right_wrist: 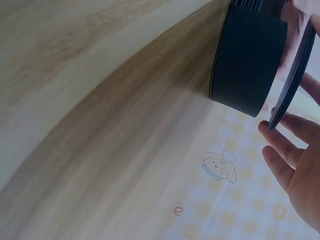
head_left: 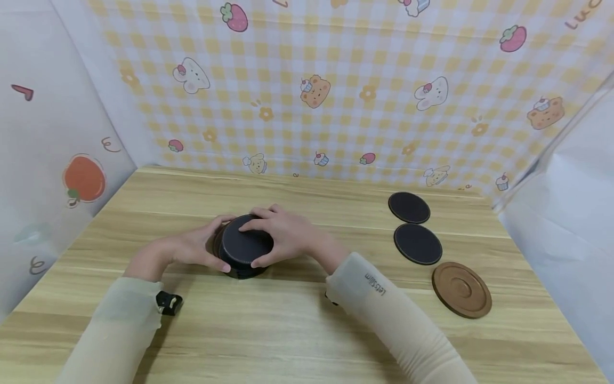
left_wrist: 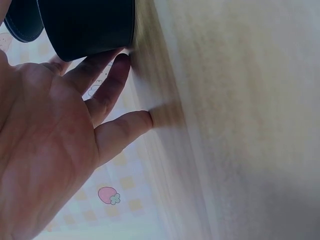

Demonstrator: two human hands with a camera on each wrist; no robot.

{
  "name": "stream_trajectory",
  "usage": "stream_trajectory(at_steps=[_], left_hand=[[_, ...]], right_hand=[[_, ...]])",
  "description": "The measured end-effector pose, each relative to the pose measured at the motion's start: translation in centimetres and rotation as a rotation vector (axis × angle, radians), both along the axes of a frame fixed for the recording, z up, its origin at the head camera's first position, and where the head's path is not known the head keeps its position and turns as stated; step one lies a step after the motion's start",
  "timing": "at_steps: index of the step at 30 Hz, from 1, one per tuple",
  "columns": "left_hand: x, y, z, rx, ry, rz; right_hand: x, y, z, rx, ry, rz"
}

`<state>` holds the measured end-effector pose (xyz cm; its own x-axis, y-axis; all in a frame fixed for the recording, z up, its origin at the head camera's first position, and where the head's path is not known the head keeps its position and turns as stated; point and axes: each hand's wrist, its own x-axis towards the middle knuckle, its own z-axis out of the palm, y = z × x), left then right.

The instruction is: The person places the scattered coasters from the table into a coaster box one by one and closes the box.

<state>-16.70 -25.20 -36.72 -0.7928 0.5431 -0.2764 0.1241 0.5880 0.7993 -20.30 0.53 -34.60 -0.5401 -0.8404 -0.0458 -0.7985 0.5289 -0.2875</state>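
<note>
A round black coaster (head_left: 245,242) with a stitched edge is pinched by my right hand (head_left: 290,234), its thumb and fingers at the rim. Under it stands a black cylindrical coaster holder (right_wrist: 247,60) with a slotted side. The right wrist view shows a gap between coaster and holder. My left hand (head_left: 192,248) holds the holder from the left, thumb on the near side and fingers around the far side. In the left wrist view some of its fingers touch the holder's wall. The coaster hides most of the holder's top.
On the right of the wooden table (head_left: 297,341) lie a black coaster (head_left: 409,207), a second black coaster (head_left: 418,244) and a brown round disc (head_left: 462,289) with raised rings. A checkered cloth (head_left: 336,128) hangs behind the table, with white sheets at both sides.
</note>
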Motion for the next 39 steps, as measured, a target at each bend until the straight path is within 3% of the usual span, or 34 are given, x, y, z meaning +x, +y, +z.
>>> stream_trajectory(at_steps=[11, 39], left_hand=[[0.0, -0.1, -0.1, -0.010, 0.001, -0.001], [0.0, 0.1, 0.0, -0.019, -0.002, 0.004]], right_hand=[[0.0, -1.1, -0.5, 0.031, 0.007, 0.038], [-0.4, -1.6, -1.0, 0.044, 0.001, 0.045]])
